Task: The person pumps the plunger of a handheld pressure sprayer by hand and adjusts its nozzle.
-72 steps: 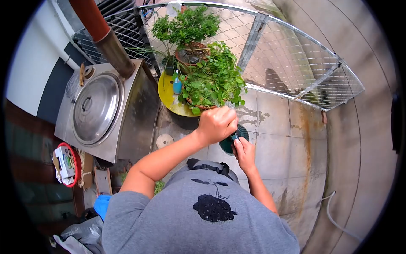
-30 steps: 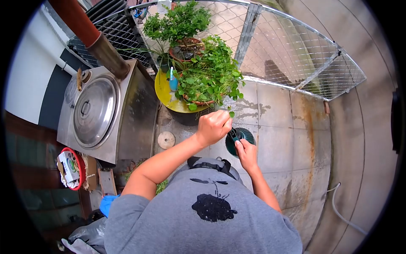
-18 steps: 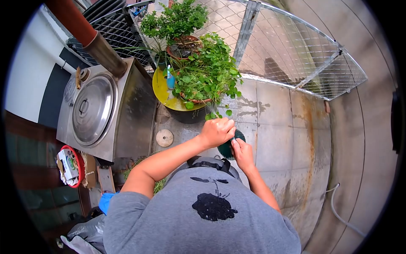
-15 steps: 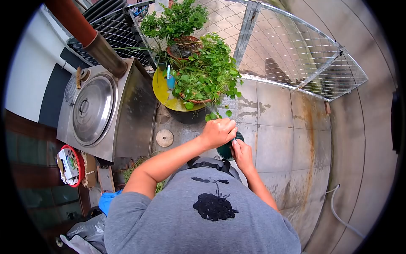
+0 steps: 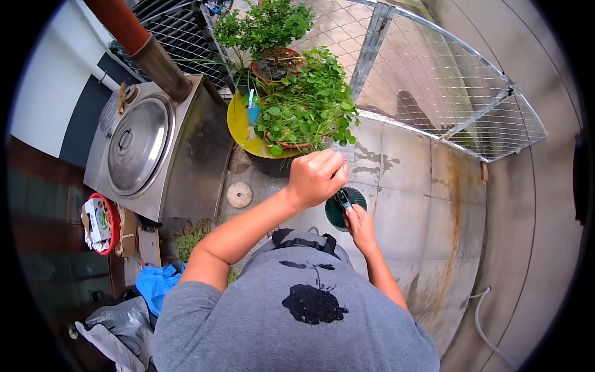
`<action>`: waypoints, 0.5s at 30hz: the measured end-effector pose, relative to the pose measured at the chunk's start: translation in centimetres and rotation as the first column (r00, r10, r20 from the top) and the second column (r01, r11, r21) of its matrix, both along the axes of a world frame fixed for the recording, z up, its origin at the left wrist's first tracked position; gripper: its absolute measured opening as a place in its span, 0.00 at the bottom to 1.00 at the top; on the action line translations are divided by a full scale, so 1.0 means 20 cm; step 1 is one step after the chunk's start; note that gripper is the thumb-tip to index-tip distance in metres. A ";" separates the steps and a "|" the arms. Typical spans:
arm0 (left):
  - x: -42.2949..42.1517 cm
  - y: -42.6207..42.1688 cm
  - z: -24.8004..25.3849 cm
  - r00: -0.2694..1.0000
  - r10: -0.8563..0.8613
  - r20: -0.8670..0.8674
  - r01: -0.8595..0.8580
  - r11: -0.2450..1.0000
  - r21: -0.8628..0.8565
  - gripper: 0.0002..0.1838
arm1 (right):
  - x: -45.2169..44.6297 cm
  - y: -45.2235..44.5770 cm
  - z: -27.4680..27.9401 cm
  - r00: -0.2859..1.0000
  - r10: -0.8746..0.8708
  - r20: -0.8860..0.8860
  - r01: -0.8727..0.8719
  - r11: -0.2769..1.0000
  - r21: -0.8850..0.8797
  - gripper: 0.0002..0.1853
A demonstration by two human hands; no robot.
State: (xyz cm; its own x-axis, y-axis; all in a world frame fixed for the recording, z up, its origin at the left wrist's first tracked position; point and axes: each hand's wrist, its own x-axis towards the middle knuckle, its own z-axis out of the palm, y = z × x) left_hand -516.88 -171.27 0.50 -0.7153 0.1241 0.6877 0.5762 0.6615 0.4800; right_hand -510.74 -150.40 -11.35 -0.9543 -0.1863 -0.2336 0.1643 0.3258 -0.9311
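Note:
My left hand (image 5: 317,178) is closed, thumb against curled fingers, in front of the potted leafy plant (image 5: 305,111). Whatever is pinched in it, if anything, is hidden. Lower and to the right, my right hand (image 5: 361,225) is closed around a small pair of dark shears (image 5: 343,199), its tip pointing up toward my left hand. Just beyond and below that hand stands a green ribbed container (image 5: 335,215), partly covered by the hand and tool.
A yellow round tabletop (image 5: 238,127) bears the plants and a blue clip-like item (image 5: 253,111). To the left is a metal stove (image 5: 198,142) with a lidded pot (image 5: 137,146). A wire mesh fence (image 5: 427,74) bounds the far side; a hose (image 5: 480,322) hangs right.
My hands were close together near the plant's lower edge. Now the left has moved up and left, the right slightly down and right, and the shears and green container show more plainly.

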 end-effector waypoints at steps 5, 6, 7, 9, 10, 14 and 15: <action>0.06 0.03 -0.08 1.000 0.024 -0.005 -0.024 1.000 0.004 0.08 | -0.03 -0.01 0.17 0.984 0.092 -0.150 -0.082 0.994 0.071 0.17; 0.06 0.03 -0.10 1.000 0.029 -0.007 -0.029 1.000 -0.012 0.09 | -0.04 -0.01 0.19 0.981 0.101 -0.165 -0.089 0.993 0.081 0.17; 0.06 0.04 -0.12 0.999 0.036 -0.008 -0.036 0.999 -0.027 0.10 | -0.04 -0.01 0.21 0.977 0.112 -0.179 -0.097 0.991 0.093 0.17; 0.08 0.08 -0.17 0.999 0.048 -0.016 -0.049 0.996 -0.074 0.11 | -0.04 -0.03 0.23 0.975 0.111 -0.191 -0.102 0.993 0.055 0.17; 0.11 0.11 -0.19 0.999 0.037 0.023 -0.035 0.996 -0.082 0.09 | -0.04 -0.03 0.23 0.974 0.111 -0.196 -0.106 0.994 0.036 0.17; 0.12 0.15 -0.26 1.000 0.026 0.000 -0.026 0.997 -0.068 0.10 | -0.02 -0.03 0.24 0.971 0.112 -0.213 -0.106 0.994 0.038 0.17; 0.13 0.16 -0.26 1.000 0.018 -0.002 -0.018 0.998 -0.068 0.10 | 0.00 -0.01 0.21 0.975 0.106 -0.194 -0.101 0.994 0.039 0.17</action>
